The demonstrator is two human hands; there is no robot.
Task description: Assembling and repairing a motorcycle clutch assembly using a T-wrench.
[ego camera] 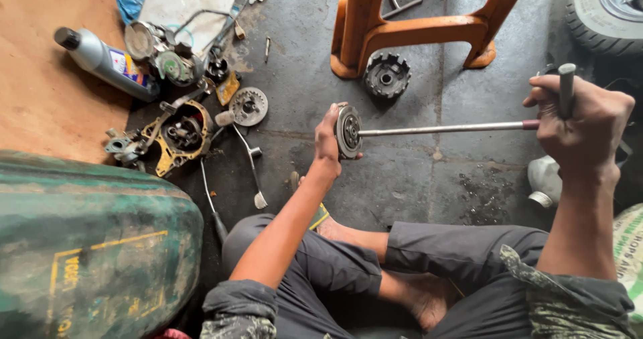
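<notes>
The left hand [327,145] is clamping a round metal disc [348,132] on edge, just above the concrete floor [415,178]. The right hand [581,126] is closed around the handle of a long wrench [442,129] seated in the disc's centre. That disc looks heavy, rigid and greasy, so gripping its rim seems the safest hold.
</notes>
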